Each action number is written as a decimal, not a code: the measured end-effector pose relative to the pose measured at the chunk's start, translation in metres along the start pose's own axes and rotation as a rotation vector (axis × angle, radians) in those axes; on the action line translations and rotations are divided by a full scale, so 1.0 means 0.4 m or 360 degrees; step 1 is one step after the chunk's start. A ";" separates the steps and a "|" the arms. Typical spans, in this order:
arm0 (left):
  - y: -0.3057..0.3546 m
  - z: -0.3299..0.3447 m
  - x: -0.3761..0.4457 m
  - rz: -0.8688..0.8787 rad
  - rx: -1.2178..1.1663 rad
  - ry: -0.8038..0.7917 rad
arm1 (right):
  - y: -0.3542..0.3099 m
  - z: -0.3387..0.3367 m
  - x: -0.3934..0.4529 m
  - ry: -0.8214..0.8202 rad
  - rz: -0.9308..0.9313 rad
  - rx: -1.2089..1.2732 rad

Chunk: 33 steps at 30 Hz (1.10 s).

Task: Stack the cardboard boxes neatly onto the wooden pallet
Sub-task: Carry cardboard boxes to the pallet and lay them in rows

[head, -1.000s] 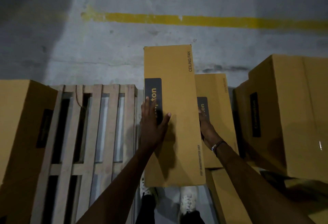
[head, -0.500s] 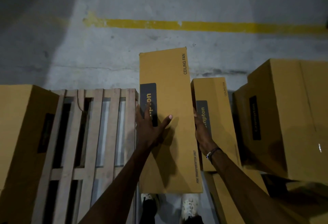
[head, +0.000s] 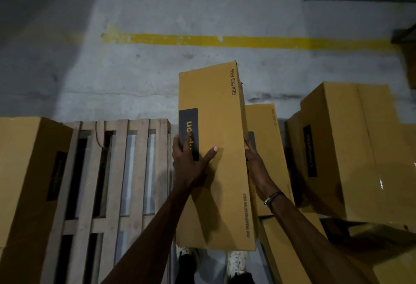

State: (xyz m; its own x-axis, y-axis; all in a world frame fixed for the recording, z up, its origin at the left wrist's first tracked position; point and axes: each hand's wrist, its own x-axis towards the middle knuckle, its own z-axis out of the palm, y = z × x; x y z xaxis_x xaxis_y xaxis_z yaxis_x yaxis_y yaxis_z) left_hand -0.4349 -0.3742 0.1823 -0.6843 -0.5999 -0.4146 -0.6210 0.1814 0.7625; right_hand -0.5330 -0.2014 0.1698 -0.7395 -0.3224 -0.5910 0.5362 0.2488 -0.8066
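Cardboard, brown and long, printed "CEILING FAN" with a dark label strip: this narrow rectangular box (head: pixel 216 160) is clamped between two bare hands. Fingers (head: pixel 182 146) of the left hand (head: pixel 191 166) wrap its left edge over the label, thumb splayed flat on the top face. The right hand (head: pixel 253 160) presses the opposite long side, its fingers mostly hidden behind the box, so how far they curl cannot be told. The box appears lifted, above the person's pale shoes (head: pixel 236 261) and the grey concrete floor (head: pixel 157 81).

Its long axis runs away from the body, roughly parallel to the slats of the pale wooden pallet (head: pixel 135 171). That pallet lies directly to the left, its right edge just beside the left hand, so the left hand leads the coming move: judging from this, a sideways carry leftward with no turn needed. A large brown carton (head: pixel 29 182) already sits on the pallet's far left, leaving open slats between. More brown cartons (head: pixel 349 148) wait to the right, one narrow box (head: pixel 265 148) just beside the right hand.
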 end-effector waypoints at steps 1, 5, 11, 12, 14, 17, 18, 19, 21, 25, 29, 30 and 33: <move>0.000 -0.001 0.005 -0.0005 -0.0024 -0.0018 | 0.000 0.000 -0.003 0.0033 -0.0011 -0.0032; -0.024 -0.004 0.025 -0.0097 -0.0122 -0.0122 | 0.028 0.012 0.004 0.0092 -0.0113 -0.0168; -0.096 -0.003 0.051 -0.0221 -0.0083 -0.0220 | 0.072 0.048 0.016 0.0106 -0.0135 -0.0325; -0.103 -0.005 0.055 -0.0240 -0.0080 -0.0222 | 0.077 0.055 0.015 0.0099 -0.0146 -0.0347; -0.109 -0.011 0.061 -0.0281 -0.0045 -0.0222 | 0.086 0.071 0.014 0.0090 -0.0163 -0.0399; -0.086 -0.006 0.062 -0.0400 0.0060 -0.0254 | 0.082 0.094 0.009 0.0071 -0.0183 -0.0507; -0.074 0.000 0.061 -0.0438 0.0086 -0.0271 | 0.082 0.099 0.006 0.0058 -0.0192 -0.0532; -0.061 0.004 0.060 -0.0469 0.0110 -0.0284 | 0.083 0.104 0.003 0.0041 -0.0207 -0.0554; -0.040 0.008 0.059 -0.0514 0.0143 -0.0296 | 0.086 0.103 0.007 0.0022 -0.0235 -0.0523; -0.045 0.005 0.068 -0.0528 0.0120 -0.0324 | 0.100 0.068 0.039 0.0223 -0.0271 -0.0390; -0.079 -0.004 0.080 -0.0488 0.0081 -0.0317 | 0.138 0.008 0.104 0.0421 -0.0104 -0.0436; -0.090 -0.006 0.084 -0.0470 0.0063 -0.0314 | 0.150 -0.005 0.121 0.0419 -0.0067 -0.0417; -0.112 -0.015 0.091 -0.0406 0.0042 -0.0309 | 0.165 -0.027 0.154 0.0373 0.0094 -0.0232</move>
State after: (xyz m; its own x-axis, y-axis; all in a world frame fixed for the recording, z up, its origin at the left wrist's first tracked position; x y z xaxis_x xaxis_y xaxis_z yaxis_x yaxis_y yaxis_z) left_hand -0.4295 -0.4089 0.1362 -0.5640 -0.4693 -0.6795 -0.7898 0.0662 0.6098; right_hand -0.5476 -0.1950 0.0801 -0.7918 -0.0875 -0.6045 0.5295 0.3951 -0.7507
